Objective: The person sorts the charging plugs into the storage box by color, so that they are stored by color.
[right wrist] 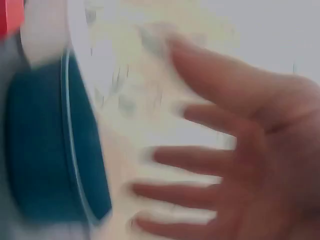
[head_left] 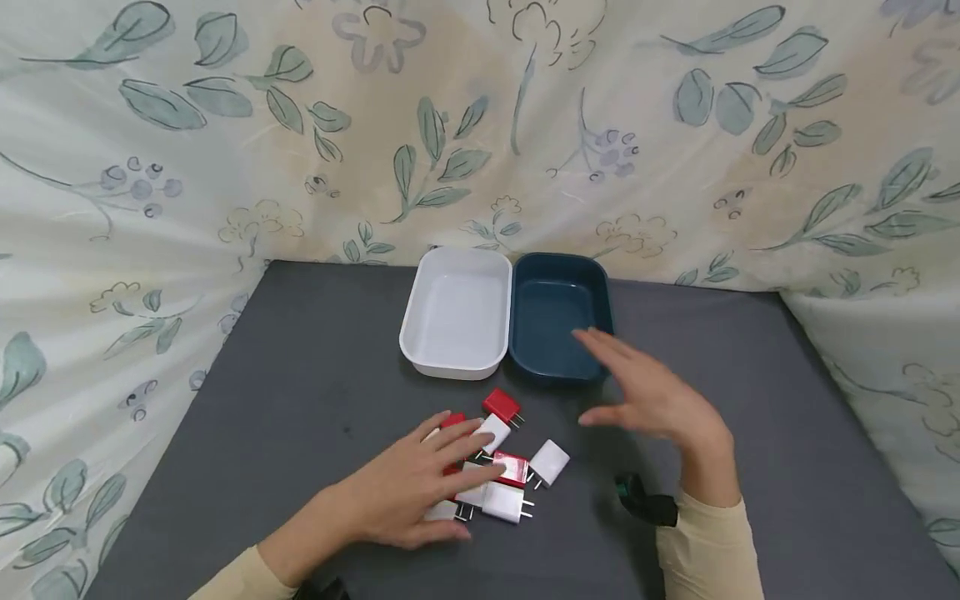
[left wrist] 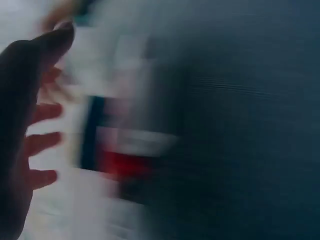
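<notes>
Several white and red plug-in chargers lie in a loose pile on the dark table, among them a red charger at the back and a white charger at the right. My left hand is spread over the left part of the pile and hides some of it; whether it touches them I cannot tell. My right hand hovers near the front right of the blue bin, fingers extended and holding nothing. Both wrist views are blurred; straight fingers of the right hand show beside the blue bin.
A white bin stands against the left side of the blue bin, at the back of the grey table. Floral cloth hangs behind the table and along both sides. A dark wrist device sits by the right sleeve.
</notes>
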